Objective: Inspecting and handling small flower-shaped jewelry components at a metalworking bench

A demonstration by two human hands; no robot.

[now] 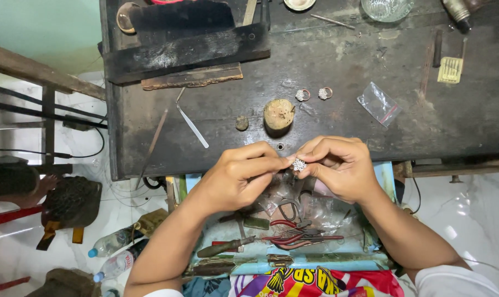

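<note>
My left hand [239,177] and my right hand [337,165] meet at the front edge of a dark workbench [337,71]. Between their fingertips sits a small silver jewelled ring [299,164], pinched from both sides. Two similar rings [302,94] [325,93] lie on the bench just beyond my hands. A round wooden block [278,114] stands close in front of the left fingers.
Metal tweezers [192,122] lie left of the block, a small plastic bag [379,103] to the right. Below my hands, an open drawer [293,242] holds red-handled pliers [293,236] and other tools. Plastic bottles [113,242] lie on the white floor at left.
</note>
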